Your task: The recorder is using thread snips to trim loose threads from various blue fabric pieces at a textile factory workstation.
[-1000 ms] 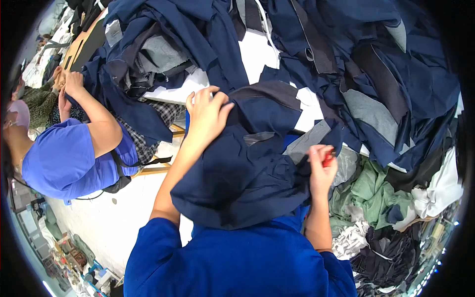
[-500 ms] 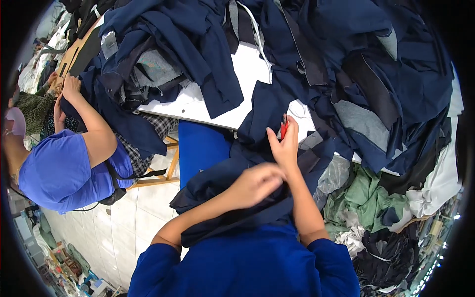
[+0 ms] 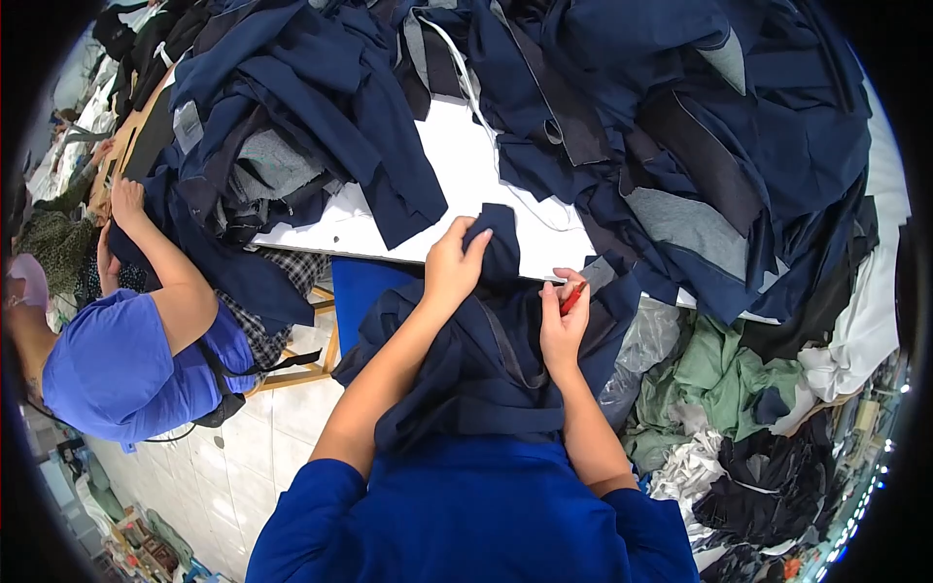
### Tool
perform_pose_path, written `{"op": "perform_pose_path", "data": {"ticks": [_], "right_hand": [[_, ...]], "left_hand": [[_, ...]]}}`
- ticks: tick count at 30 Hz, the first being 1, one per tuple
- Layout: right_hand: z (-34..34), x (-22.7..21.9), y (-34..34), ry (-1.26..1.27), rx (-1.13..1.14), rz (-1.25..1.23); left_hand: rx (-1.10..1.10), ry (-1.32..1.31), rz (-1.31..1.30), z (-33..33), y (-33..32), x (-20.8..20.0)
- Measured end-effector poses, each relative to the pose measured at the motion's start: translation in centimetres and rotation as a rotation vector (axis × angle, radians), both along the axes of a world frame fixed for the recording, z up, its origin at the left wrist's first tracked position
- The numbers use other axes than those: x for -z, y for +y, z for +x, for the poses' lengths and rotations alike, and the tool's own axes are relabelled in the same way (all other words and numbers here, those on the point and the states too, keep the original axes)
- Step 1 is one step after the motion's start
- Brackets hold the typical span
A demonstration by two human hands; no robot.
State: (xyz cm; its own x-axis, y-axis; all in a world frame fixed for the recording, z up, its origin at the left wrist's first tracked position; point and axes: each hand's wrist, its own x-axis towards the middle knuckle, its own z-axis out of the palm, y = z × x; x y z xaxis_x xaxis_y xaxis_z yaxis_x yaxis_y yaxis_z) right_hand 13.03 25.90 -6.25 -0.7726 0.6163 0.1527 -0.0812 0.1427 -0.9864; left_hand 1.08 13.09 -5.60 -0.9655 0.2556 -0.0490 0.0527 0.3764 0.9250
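A navy garment (image 3: pixel 457 340) lies bunched across my lap and rises to the table's near edge. My left hand (image 3: pixel 453 260) pinches a raised flap of it (image 3: pixel 501 241) between thumb and fingers, just above the white tabletop's rim. To the right, my right hand (image 3: pixel 564 330) is closed around small red-handled thread snips (image 3: pixel 572 298). Their blades are hard to make out. This hand is just over the garment's right side, by a grey patch of cloth (image 3: pixel 600 277).
Navy pieces (image 3: pixel 671 126) heap over the white table (image 3: pixel 452 155), with another pile (image 3: pixel 301 107) at its left. Green cloth (image 3: pixel 709 379), clear plastic (image 3: pixel 643 345) and dark scraps (image 3: pixel 768 486) lie at the right. A person in a violet shirt (image 3: pixel 117 360) handles cloth at left.
My left hand has moved up and forward from over my lap and now grips the navy flap. My right hand has drawn back toward me, still with the red snips.
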Motion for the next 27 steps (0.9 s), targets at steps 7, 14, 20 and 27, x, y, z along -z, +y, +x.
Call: {"op": "perform_pose_path", "data": {"ticks": [7, 14, 20, 27], "right_hand": [[-0.9, -2.3, -1.4, -0.12, -0.355, -0.145], [-0.6, -8.2, -3.8, 0.122, -0.125, -0.415], [0.6, -10.1, -4.4, 0.154, -0.138, -0.295], [2.0, -11.4, -2.3, 0.039, -0.217, -0.469]], "left_hand": [[0.031, -0.441, 1.088, 2.4, -2.8, -6.6], [-0.352, 0.483, 0.459, 1.3, -3.8, -9.9], [0.211, 0.156, 0.604, 8.8, -0.9, -7.7], [0.299, -0.305, 0.719, 7.8, -2.4, -6.5]]}}
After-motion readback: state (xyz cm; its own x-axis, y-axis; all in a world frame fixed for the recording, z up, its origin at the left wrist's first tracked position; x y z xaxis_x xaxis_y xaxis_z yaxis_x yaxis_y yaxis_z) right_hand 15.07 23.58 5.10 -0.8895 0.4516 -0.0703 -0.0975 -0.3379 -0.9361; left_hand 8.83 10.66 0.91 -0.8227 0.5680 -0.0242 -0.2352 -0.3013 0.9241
